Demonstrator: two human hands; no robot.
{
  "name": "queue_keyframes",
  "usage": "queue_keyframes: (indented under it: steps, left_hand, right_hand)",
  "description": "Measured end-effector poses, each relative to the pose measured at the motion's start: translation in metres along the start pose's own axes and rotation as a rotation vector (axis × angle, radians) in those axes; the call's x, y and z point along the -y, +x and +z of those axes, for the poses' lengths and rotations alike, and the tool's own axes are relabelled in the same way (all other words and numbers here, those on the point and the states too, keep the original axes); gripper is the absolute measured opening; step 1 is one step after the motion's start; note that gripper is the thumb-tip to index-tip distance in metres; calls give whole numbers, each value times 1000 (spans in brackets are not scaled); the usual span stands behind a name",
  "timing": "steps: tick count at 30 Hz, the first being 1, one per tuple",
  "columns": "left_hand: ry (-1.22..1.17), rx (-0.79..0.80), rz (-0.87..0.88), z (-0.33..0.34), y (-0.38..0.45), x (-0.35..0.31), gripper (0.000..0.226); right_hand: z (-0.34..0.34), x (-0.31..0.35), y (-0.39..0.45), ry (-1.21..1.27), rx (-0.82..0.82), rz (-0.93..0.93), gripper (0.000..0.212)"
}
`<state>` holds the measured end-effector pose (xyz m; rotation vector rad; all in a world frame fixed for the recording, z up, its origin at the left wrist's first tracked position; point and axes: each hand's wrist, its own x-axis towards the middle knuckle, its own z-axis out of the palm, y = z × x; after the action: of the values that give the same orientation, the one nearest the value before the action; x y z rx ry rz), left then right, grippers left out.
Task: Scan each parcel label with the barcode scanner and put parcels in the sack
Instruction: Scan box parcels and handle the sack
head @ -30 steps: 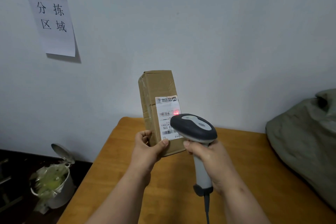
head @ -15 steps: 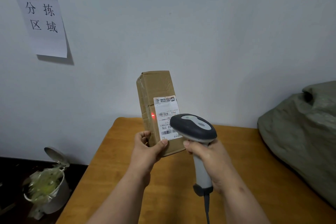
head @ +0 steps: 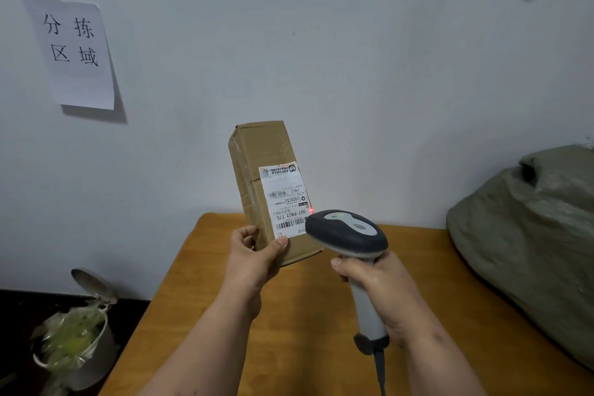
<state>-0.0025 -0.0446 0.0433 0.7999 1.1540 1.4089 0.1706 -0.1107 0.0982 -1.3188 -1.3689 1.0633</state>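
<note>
a cardboard parcel [head: 263, 170] is being held upright at centre frame above the counter [head: 305, 315], its lower end pinched by the left hand [head: 254, 257], thumb on the label [head: 286, 199]. the barcode scanner [head: 350, 235] is being gripped by its handle in the right hand [head: 382, 292], fingers wrapped round it. a red dot is being cast on the label's right edge. a grey-green sack [head: 527, 235] is lying at right of frame.
</note>
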Motion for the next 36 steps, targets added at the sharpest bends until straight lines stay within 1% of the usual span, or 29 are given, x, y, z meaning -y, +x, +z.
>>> queue_keyframes:
  steps: [10,13,16,19,22,25,27,31,33,36]
  left_hand:
    - [-3,-13,9,-1,-1,-3,51]
    - [-6,-8,12,-1,-2,-4,51]
    - [-5,-2,16,-2,-4,-3,50]
    - [2,0,14,-1,-5,-2,50]
    - [5,15,9,2,-7,-1,49]
    - [21,27,11,7,-11,1,49]
    - [31,33,15,13,-14,3,49]
    - [32,63,-4,37,-19,9,50]
    - [19,99,-18,59,-26,13,50]
    - [-9,195,-39,104,-40,22,51]
  right_hand:
    - [3,4,-4,-1,48,19,17]
    - [2,3,-4,3,59,18,22]
    - [2,4,-6,4,57,20,14]
    - [2,4,-7,-2,57,-5,24]
    - [-1,3,-10,-4,49,-6,23]
    - [-8,1,-13,8,5,18,8]
    - [-14,0,-15,11,-35,29,13]
    - [-39,-3,-22,59,-144,63,13]
    - [-58,-7,-27,91,-187,64,11]
    - [-95,-15,-40,206,-285,63,20]
